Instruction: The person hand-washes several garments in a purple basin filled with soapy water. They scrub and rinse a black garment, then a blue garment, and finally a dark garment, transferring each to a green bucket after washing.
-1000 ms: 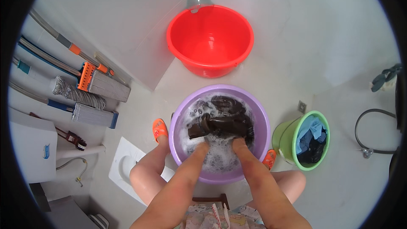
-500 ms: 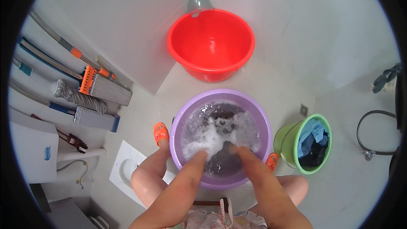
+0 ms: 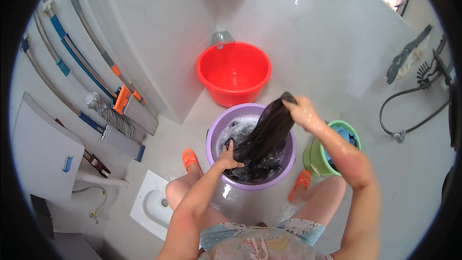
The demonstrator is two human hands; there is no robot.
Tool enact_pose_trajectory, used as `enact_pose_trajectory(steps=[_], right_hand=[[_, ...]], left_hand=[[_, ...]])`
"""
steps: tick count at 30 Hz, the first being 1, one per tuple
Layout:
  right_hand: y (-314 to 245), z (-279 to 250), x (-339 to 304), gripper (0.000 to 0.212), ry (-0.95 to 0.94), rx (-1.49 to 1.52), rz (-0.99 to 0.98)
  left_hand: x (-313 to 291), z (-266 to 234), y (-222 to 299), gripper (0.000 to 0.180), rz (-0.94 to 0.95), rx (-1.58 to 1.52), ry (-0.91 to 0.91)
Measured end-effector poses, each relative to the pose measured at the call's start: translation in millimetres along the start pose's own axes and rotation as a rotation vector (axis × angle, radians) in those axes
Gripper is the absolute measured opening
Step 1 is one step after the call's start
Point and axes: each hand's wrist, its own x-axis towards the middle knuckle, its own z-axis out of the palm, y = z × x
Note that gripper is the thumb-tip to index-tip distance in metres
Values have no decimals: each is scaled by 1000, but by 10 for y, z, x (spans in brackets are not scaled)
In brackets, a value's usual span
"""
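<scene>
Soapy water with white foam fills the purple basin (image 3: pixel 291 156) in front of me. My right hand (image 3: pixel 304 112) is closed on the upper end of a dark wet garment (image 3: pixel 270 130) and holds it raised above the basin's right side. The garment hangs down to the left, its lower part in the water among more dark cloth. Over the basin's left side is my left hand (image 3: pixel 230 158), fingers spread, at the water next to the dark cloth. Whether it touches the cloth, I cannot tell.
A red basin (image 3: pixel 232 95) stands behind the purple one, near the wall corner. To the right is a green bucket (image 3: pixel 315 158) with blue and dark clothes. Several mops (image 3: pixel 120 142) lean along the left wall, near a squat toilet (image 3: pixel 153 202). A hose (image 3: pixel 382 110) hangs at right.
Both hands were down in the foamy water. My right hand has lifted a dark garment up and to the right; my left hand has come out with fingers spread. The view has tilted upward.
</scene>
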Motion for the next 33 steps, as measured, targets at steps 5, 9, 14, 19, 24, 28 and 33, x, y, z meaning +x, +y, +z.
enact_pose_trajectory(steps=[5, 9, 14, 19, 24, 28, 33], right_hand=[[-1124, -635, -150, 36, 121, 76, -142], [-1833, -998, -268, 41, 199, 99, -246], [-2717, -1265, -507, 26, 185, 392, -423], [-3383, -1053, -935, 24, 117, 513, -500], [-3323, -701, -1404, 28, 79, 500, -574], [-2709, -1190, -1307, 24, -39, 797, -633], [-1036, -1778, -831, 26, 222, 1061, -404]], left_hand=[[-530, -258, 123, 145, 143, 66, 176], [-747, -221, 174, 149, 274, -3, 290], [-898, -136, 319, 153, 408, -72, 419], [-815, -158, 773, 153, 543, -225, 684], [-461, -163, 1210, 143, 438, -457, 1023], [-144, -461, 1017, 95, 594, -816, 1320], [81, -933, 441, 92, 458, -669, 1434]])
